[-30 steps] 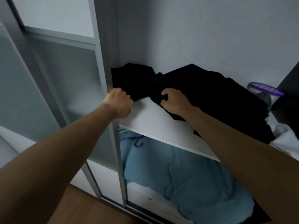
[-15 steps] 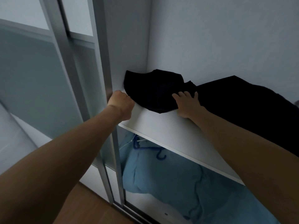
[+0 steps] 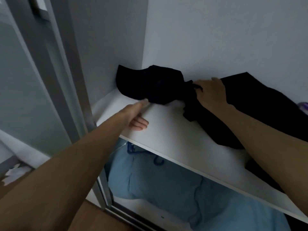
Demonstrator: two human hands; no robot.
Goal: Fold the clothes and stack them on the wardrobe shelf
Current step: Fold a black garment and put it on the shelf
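Sliding door: a frosted panel [image 3: 25,84] in a grey frame fills the left edge, just beside the open wardrobe.
Floor: a strip of brown wood floor [image 3: 95,217] shows below the door track.
Left arm: the bare forearm reaches up from the lower left to the front left corner of the shelf.
Left grip: the left hand [image 3: 137,116] is blurred. Its fingers are curled under against the shelf and hold nothing, while one straight digit touches the near edge of the dark cloth.
Shelf: the white wardrobe shelf [image 3: 166,129] runs from the left inner wall down to the right, with a bare strip along its front.
Task's thing: the black garment [image 3: 150,84] lies unfolded on the shelf, one lump pushed into the back left corner and a wider spread trailing right towards the front edge. I cannot tell whether it is one piece or two.
Hanger: a blue hanger [image 3: 133,148] hangs just under the shelf's front edge.
Bedding: a light blue quilt [image 3: 166,184] fills the compartment below.
Right grip: the right hand [image 3: 211,93] lies on the garment where the two dark parts meet, its fingers bent onto a bunched fold, with cloth showing between them.
Far right: a small purple object [image 3: 304,105] shows at the frame's edge, behind the cloth.
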